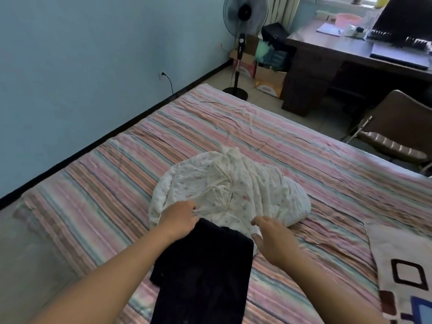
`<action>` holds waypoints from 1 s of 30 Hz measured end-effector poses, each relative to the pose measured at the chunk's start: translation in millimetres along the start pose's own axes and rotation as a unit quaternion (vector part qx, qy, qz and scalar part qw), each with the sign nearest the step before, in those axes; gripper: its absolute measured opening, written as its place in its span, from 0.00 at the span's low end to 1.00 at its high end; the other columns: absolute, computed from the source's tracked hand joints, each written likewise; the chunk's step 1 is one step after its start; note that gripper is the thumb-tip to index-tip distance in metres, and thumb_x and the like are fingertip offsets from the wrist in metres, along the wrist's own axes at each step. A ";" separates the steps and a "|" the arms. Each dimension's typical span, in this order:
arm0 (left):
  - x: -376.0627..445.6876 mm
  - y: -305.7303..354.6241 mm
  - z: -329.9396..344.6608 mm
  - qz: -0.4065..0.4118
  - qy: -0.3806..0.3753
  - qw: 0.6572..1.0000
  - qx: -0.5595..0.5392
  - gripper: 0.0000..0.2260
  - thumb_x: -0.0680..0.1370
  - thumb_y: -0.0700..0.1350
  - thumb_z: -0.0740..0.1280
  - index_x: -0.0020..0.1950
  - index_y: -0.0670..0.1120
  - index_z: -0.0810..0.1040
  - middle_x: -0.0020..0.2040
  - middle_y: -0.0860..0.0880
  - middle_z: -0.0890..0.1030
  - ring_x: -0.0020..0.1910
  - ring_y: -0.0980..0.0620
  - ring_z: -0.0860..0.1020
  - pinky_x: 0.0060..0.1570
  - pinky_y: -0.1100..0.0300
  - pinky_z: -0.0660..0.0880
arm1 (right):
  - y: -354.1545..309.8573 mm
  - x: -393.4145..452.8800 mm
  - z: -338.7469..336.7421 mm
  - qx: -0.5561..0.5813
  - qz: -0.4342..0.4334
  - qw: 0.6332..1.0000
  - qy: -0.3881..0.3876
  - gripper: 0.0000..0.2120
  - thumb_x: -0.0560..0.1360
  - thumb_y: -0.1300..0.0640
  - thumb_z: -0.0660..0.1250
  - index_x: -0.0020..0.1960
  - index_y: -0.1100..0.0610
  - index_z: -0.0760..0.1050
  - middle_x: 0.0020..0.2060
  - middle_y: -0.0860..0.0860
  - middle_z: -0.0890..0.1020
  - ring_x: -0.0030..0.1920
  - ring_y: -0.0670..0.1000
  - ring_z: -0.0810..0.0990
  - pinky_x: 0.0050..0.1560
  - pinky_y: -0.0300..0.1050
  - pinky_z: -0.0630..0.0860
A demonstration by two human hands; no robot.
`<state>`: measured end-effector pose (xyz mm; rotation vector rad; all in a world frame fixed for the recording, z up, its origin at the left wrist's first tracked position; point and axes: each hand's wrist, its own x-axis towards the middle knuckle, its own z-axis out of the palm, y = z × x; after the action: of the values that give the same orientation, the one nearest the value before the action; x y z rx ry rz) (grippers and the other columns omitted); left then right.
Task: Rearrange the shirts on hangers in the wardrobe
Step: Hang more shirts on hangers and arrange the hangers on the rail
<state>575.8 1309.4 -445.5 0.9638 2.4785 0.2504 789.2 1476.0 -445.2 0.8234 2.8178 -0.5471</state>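
Leftmost, a power cord was plugged into a wall socket (161, 74) on the blue wall, above a bed whose striped sheet (98, 183) ran across the view. The left hand (178, 218) rested on the near edge of a bundled white floral quilt (231, 188) in the middle of the bed, its fingers curled and pinching a fold of that fabric. Between the two forearms lay a dark garment (201, 272), flat on the sheet, its far end touching the quilt; whether it was a shirt could not be told, and no hanger showed on it. The right hand (273, 239) hovered just beside the garment's far right corner, fingers spread apart and relaxed, holding nothing. Behind the bed stood a pedestal fan (244, 17), and beside its pole open cardboard boxes (268, 83) sat on the floor holding green and dark items too blurred to name. Farther right came a wooden desk (327, 57) carrying a pink basin (348, 19), then a brown chair (397, 127), and a patterned cloth (402, 265) on the bed's right edge.
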 end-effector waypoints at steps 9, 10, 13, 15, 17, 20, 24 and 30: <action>111.8 -20.4 115.2 -0.024 -0.041 0.999 0.001 0.17 0.81 0.50 0.63 0.69 0.50 0.72 0.63 0.47 0.78 0.61 0.46 0.76 0.55 0.55 0.73 | 90.7 88.8 103.4 0.064 0.087 0.993 -0.055 0.20 0.79 0.51 0.66 0.70 0.51 0.69 0.63 0.49 0.78 0.62 0.51 0.76 0.58 0.44 0.72; 121.6 -22.2 128.2 -0.021 -0.047 0.999 0.006 0.18 0.80 0.51 0.64 0.70 0.49 0.70 0.64 0.47 0.77 0.62 0.45 0.75 0.58 0.54 0.73 | 97.9 94.2 115.7 0.073 0.102 0.991 -0.055 0.22 0.79 0.51 0.66 0.71 0.50 0.68 0.64 0.49 0.77 0.62 0.52 0.76 0.59 0.45 0.72; 148.3 -27.3 162.0 -0.003 -0.066 0.997 0.025 0.21 0.80 0.50 0.65 0.71 0.47 0.66 0.68 0.46 0.72 0.66 0.44 0.71 0.63 0.51 0.71 | 114.7 109.5 148.5 0.106 0.141 0.983 -0.058 0.27 0.77 0.50 0.67 0.74 0.50 0.64 0.67 0.50 0.75 0.64 0.54 0.75 0.61 0.48 0.72; 163.5 -31.1 181.7 0.007 -0.081 0.995 0.050 0.24 0.80 0.50 0.65 0.74 0.46 0.62 0.72 0.45 0.68 0.70 0.44 0.67 0.68 0.50 0.67 | 121.9 117.3 169.2 0.122 0.149 0.978 -0.077 0.28 0.77 0.50 0.67 0.75 0.50 0.64 0.67 0.51 0.75 0.65 0.54 0.75 0.59 0.47 0.71; 176.7 -33.6 196.8 0.010 -0.098 0.992 0.079 0.24 0.81 0.49 0.63 0.75 0.47 0.61 0.73 0.44 0.66 0.72 0.44 0.64 0.70 0.49 0.64 | 127.1 125.4 186.7 0.138 0.159 0.973 -0.098 0.28 0.77 0.50 0.67 0.75 0.51 0.63 0.69 0.51 0.74 0.67 0.55 0.74 0.60 0.46 0.71; 188.9 -37.8 209.5 0.013 -0.071 0.987 0.143 0.16 0.81 0.44 0.59 0.69 0.49 0.67 0.66 0.47 0.73 0.66 0.46 0.70 0.64 0.51 0.63 | 128.4 136.4 206.6 0.187 0.175 0.959 -0.125 0.28 0.78 0.52 0.67 0.76 0.52 0.63 0.70 0.52 0.73 0.69 0.55 0.72 0.65 0.48 0.70; 195.5 -39.0 209.9 -0.012 -0.046 0.987 0.153 0.08 0.80 0.40 0.59 0.55 0.52 0.72 0.57 0.49 0.78 0.59 0.48 0.74 0.56 0.51 0.64 | 126.2 143.1 222.2 0.231 0.212 0.941 -0.124 0.23 0.79 0.53 0.66 0.72 0.53 0.66 0.60 0.53 0.78 0.60 0.55 0.77 0.57 0.48 0.74; 172.7 -43.9 191.5 -0.023 -0.011 0.999 0.047 0.11 0.80 0.38 0.61 0.52 0.54 0.76 0.50 0.54 0.80 0.53 0.50 0.78 0.55 0.56 0.70 | 114.0 127.8 213.4 0.245 0.218 0.943 -0.059 0.05 0.79 0.52 0.66 0.46 0.52 0.73 0.41 0.47 0.79 0.41 0.48 0.78 0.44 0.47 0.76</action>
<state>531.2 1394.0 -689.0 0.9399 2.5072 0.1091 754.2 1545.2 -707.6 1.3950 2.2984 -1.1876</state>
